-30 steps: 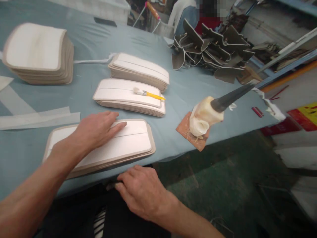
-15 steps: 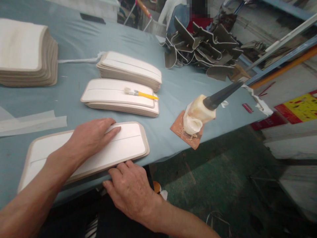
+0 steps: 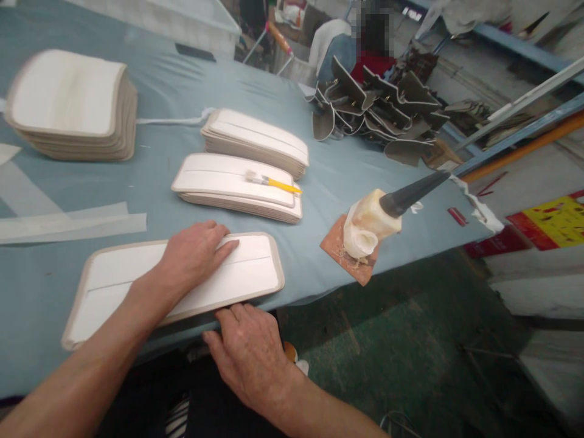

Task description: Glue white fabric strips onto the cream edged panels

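A long white panel (image 3: pixel 246 255) with rounded corners, a beige border and a dark line along its middle lies at the table's near edge. My left hand (image 3: pixel 196 252) rests flat on its top, fingers stretched toward the far border and thumb apart. At the near border, my right hand (image 3: pixel 250 340) has its fingers bent against the table edge just beside the panel. Its thumb is held apart and its fingertips are partly hidden. Behind the panel, a yellow-handled brush (image 3: pixel 278 184) lies on a stack of similar panels (image 3: pixel 205 173).
Another narrow stack (image 3: pixel 255 134) and a taller stack of wider panels (image 3: pixel 68 91) stand farther back. A glue-crusted pot (image 3: pixel 369 225) with a black spout sits on a brown board (image 3: pixel 335 243) at right. Dark grey pieces (image 3: pixel 374 109) pile up behind. A person (image 3: pixel 335 45) is beyond the table.
The camera view has shifted, so the tabletop things appear farther right and slightly lower. Both hands keep about the same places at the panel.
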`<move>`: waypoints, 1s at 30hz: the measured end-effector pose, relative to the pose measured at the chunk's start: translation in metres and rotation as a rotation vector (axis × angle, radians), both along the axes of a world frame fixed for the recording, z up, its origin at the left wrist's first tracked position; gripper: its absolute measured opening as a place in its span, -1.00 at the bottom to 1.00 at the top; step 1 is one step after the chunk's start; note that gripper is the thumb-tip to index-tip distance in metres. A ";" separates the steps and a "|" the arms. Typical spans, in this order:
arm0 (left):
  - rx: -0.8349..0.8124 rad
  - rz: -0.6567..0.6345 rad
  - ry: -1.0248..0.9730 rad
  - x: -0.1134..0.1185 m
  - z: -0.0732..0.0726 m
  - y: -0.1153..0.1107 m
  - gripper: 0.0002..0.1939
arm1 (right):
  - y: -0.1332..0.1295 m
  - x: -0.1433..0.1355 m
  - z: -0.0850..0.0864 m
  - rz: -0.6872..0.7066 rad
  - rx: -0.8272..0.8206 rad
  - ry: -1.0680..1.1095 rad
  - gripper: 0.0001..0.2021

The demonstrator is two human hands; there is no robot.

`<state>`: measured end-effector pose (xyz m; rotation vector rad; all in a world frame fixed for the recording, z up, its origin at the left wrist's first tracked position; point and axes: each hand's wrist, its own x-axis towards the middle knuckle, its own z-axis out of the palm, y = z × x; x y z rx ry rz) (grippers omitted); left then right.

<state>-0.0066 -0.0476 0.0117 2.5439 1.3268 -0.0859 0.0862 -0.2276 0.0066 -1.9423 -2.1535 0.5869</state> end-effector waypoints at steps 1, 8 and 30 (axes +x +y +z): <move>0.012 0.000 -0.015 0.000 0.001 -0.002 -0.51 | -0.003 0.000 0.002 0.003 -0.013 0.018 -0.84; 0.156 0.140 -0.432 -0.059 0.018 -0.025 -0.44 | -0.010 0.045 0.041 -0.274 0.126 0.301 -0.74; 0.172 0.821 -0.661 -0.133 -0.047 -0.116 -0.40 | 0.051 0.069 0.006 -0.537 -0.156 -0.237 -0.62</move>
